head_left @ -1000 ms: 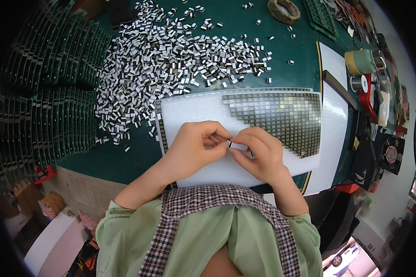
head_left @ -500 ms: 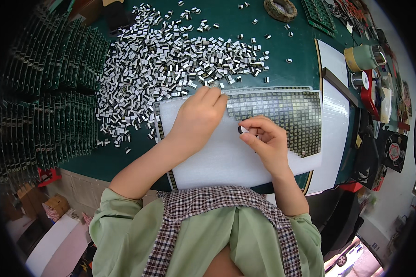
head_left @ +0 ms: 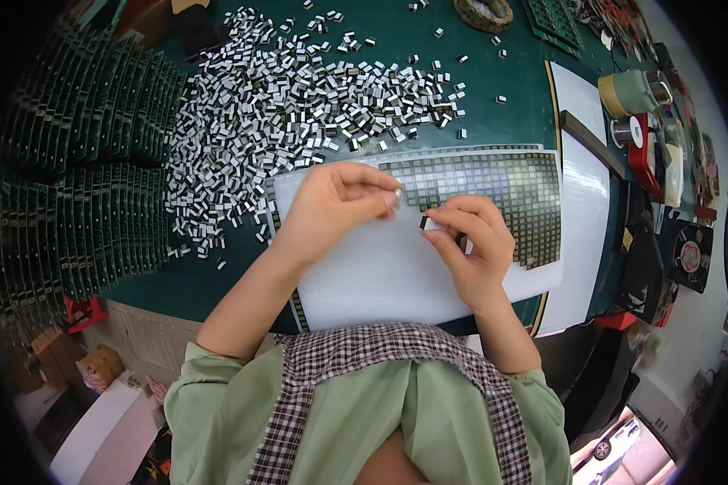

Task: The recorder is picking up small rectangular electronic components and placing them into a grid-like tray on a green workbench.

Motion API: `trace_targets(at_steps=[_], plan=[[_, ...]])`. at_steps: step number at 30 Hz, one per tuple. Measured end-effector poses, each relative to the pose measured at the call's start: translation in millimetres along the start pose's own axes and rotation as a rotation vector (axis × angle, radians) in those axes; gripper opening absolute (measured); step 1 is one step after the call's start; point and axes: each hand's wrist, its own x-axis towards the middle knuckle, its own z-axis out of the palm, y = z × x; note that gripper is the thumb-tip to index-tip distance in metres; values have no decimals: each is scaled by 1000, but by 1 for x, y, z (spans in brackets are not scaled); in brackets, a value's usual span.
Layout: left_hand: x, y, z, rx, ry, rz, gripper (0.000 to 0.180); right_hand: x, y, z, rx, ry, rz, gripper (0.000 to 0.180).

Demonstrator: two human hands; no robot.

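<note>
Two small parts sit in my fingertips: my right hand (head_left: 471, 246) pinches a small dark block (head_left: 424, 221), and my left hand (head_left: 332, 206) nips a small silvery piece (head_left: 397, 194). Both hover over the white foam sheet (head_left: 380, 275), beside its dark component grid (head_left: 501, 190). Beyond lies the loose pile of parts (head_left: 299, 105) on the green mat (head_left: 493, 73).
</note>
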Motion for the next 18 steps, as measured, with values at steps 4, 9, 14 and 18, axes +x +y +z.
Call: trace_targets(at_steps=[4, 9, 14, 18], plan=[[-12, -8, 10, -319, -81, -205, 20, -1, -5, 5, -111, 32, -95, 26], [-14, -15, 11, -365, -115, -145, 22, -1, -3, 4, -108, 16, -138, 26], [-14, -17, 12, -334, -120, -114, 22, -2, -3, 5, -96, 2, -106, 26], [-15, -19, 13, -360, -114, -101, 22, -1, -4, 6, -77, -4, -94, 25]])
